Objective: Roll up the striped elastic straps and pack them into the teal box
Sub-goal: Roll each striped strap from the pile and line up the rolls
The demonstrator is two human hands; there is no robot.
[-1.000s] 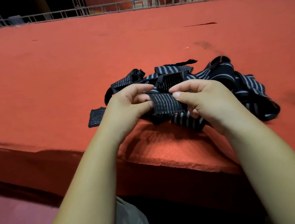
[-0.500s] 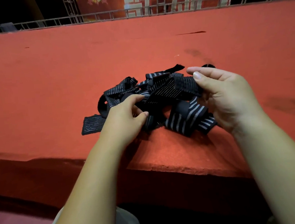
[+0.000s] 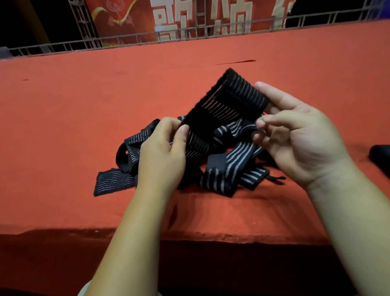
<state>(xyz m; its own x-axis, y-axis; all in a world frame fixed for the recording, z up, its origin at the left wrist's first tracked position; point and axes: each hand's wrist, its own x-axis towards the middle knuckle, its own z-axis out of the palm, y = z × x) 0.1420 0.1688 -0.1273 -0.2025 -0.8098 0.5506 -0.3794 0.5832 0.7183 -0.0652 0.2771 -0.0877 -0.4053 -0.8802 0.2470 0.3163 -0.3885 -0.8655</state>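
A red carpeted platform (image 3: pixel 58 112) spread beneath and far beyond the left hand (image 3: pixel 164 157) and right hand (image 3: pixel 305 139). At its far edge ran a metal truss rail (image 3: pixel 122 40), then a red banner (image 3: pixel 136 5) with large pale characters, flanked by darkness.

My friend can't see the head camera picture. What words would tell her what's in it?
The left hand and the right hand pinch a black striped strap between them, above a tangled pile of straps on a red carpeted surface.
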